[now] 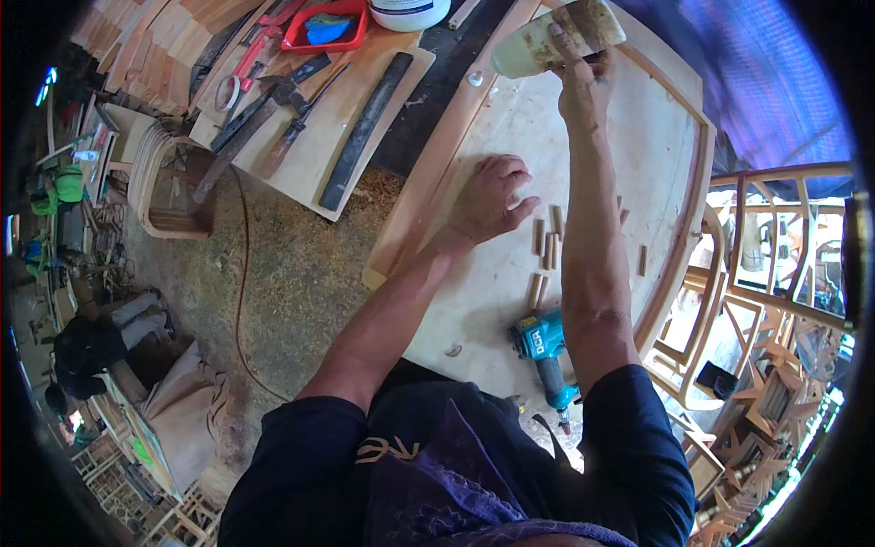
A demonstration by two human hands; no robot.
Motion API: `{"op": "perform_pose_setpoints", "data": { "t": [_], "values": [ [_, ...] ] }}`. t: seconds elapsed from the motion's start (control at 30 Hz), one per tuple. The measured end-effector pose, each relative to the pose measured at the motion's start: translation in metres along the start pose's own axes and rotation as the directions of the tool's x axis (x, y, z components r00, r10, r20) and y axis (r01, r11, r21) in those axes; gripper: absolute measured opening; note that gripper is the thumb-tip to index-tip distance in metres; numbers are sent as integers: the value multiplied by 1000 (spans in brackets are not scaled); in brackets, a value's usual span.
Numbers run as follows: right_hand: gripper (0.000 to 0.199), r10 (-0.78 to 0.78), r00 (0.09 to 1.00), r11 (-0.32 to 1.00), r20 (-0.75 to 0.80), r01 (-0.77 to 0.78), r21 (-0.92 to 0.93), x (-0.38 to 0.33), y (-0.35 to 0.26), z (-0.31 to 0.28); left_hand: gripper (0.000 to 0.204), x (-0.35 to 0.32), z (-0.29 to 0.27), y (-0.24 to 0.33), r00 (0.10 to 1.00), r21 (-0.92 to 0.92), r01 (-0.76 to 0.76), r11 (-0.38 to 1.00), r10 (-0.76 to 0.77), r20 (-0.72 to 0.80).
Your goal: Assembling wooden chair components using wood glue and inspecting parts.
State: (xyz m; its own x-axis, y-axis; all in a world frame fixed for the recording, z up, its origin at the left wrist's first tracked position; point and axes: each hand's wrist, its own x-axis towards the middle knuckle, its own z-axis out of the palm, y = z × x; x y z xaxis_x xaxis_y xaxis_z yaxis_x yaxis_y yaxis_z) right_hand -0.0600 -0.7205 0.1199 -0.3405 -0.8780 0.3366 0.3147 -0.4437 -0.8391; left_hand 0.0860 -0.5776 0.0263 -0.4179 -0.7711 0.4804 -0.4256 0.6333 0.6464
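Observation:
At the far right, my right hand (585,87) is wrapped round a pale, translucent plastic bottle (529,47) with brown smears, held tilted on its side above the framed wooden panel (656,118). My left hand (497,196) hovers at or just over the panel, fingers loosely curled and thumb apart. I see nothing held in it. Several short wooden dowels (540,237) lie on the panel between my forearms, a few of them partly hidden by the right one. A teal power tool (542,342) rests near my body. A small white piece (474,79) sits on the panel's left rail (428,196).
On a board (401,109) at the upper left lie a hammer (290,94), a dark flat bar (365,132), a screwdriver (296,132) and a red tray (319,36). A white tub (408,13) stands behind. Wooden frames (775,237) crowd the right; a hose (241,264) crosses the floor.

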Motion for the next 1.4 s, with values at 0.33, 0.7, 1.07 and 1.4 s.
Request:
{"op": "perform_pose_setpoints", "data": {
  "t": [0.33,0.7,1.07,1.4],
  "values": [
    [49,-46,998,986,42,52,-157,9,27,13,32,2,-1,1,1000,-82,18,996,-17,17],
    [47,-151,984,944,98,173,-280,1,22,12,27,4,-6,-2,999,-67,12,998,-9,43],
    [55,386,902,918,-193,-353,184,-36,8,-71,25,1,-4,2,1000,-30,5,1000,-5,-5],
    [51,552,826,824,-115,-520,225,-85,-37,-80,24,-1,-5,4,1000,-19,11,1000,-11,-9]
  ]
}}
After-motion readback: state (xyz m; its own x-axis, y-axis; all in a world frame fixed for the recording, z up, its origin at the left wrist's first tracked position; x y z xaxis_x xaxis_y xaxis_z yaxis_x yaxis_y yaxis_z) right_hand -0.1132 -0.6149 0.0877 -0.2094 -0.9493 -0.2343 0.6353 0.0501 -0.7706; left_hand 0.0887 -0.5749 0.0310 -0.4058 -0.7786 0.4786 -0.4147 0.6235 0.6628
